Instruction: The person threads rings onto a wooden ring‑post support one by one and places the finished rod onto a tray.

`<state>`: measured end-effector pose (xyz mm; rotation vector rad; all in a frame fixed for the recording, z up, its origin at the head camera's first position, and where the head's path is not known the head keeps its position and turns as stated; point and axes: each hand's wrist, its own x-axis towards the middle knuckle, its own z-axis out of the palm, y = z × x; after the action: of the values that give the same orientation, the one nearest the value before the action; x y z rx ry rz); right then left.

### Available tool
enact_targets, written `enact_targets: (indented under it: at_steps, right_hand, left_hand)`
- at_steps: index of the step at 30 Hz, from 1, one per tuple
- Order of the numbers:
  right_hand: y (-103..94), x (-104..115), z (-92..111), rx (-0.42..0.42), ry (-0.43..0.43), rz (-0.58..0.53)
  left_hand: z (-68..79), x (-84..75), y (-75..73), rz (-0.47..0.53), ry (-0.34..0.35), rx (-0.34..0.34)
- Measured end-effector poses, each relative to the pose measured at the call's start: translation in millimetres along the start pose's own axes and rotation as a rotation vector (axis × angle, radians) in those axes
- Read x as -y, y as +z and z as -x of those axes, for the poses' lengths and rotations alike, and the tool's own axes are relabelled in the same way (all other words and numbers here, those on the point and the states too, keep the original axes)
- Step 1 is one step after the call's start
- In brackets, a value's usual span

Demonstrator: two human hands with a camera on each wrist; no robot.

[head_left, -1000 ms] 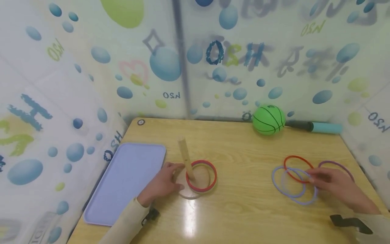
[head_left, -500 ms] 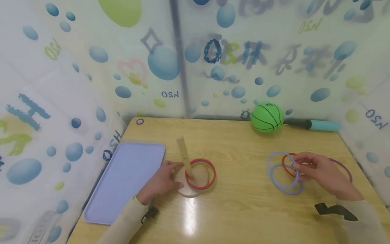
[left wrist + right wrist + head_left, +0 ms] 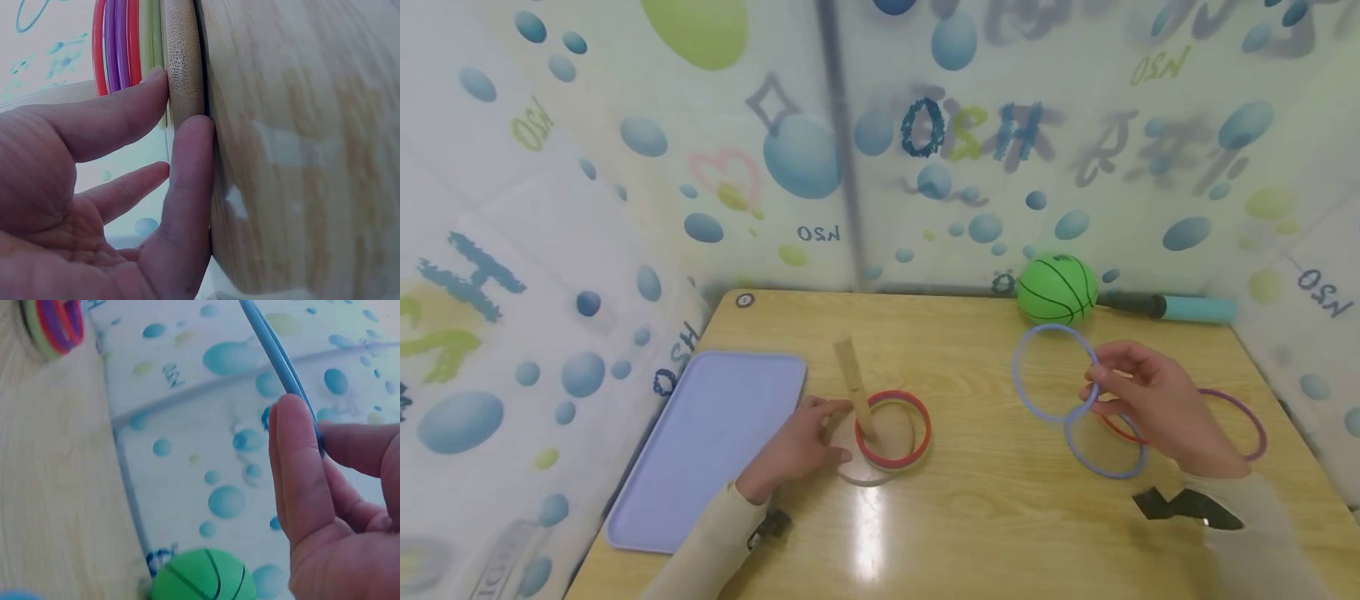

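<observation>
My right hand (image 3: 1150, 408) pinches a light blue ring (image 3: 1017, 375) between thumb and fingers, raised over the right part of the table. In the right wrist view the ring (image 3: 275, 350) is seen nearly edge-on. Another blue ring (image 3: 1108, 477) and a red ring (image 3: 1123, 432) lie below this hand, partly covered by it. My left hand (image 3: 796, 446) rests at the left edge of a round wooden base (image 3: 880, 482) with an upright peg (image 3: 852, 379). Its fingertips touch the base's rim (image 3: 185, 62). Several red, purple and green rings (image 3: 125, 47) are stacked round the peg.
A purple ring (image 3: 1262, 425) lies right of the right hand. A lavender tray (image 3: 715, 442) lies on the left of the wooden table (image 3: 985, 533). At the back wall sit a green ball (image 3: 1056, 289) and a black-and-teal pump-like item (image 3: 1197, 309).
My right hand has picked a blue ring off the pile at the right, lifted it and moved it leftward. The left hand stays at the base.
</observation>
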<state>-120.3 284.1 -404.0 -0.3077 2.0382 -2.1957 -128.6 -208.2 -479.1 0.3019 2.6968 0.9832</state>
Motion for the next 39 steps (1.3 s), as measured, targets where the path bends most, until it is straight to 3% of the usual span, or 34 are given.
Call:
enact_targets:
  at_steps: [8, 13, 18, 25, 33, 39]
  right_hand:
    - [39.9, 22.8, -15.8, 0.054, -0.118, -0.223]
    - [68.1, 33.5, -26.8, 0.129, -0.194, -0.321]
    - [95.5, 36.6, -37.8, 0.202, -0.179, -0.367]
    - [138.7, 34.7, -53.9, 0.189, -0.215, -0.386]
    - [183.3, 32.2, -70.0, 0.145, -0.083, -0.334]
    - [198.4, 16.8, -80.2, 0.119, 0.017, -0.317]
  left_hand:
    - [0.2, 0.7, -0.1, 0.008, -0.009, 0.006]
    - [-3.4, -0.7, -0.2, -0.002, -0.005, -0.001]
    - [-4.4, -1.5, 0.7, -0.009, -0.013, 0.007]
    - [-4.0, -1.4, -1.5, -0.024, -0.001, 0.007]
    - [-2.7, 1.2, -3.2, -0.019, 0.012, 0.006]
    - [-3.6, 3.0, -0.1, -0.027, 0.015, 0.001]
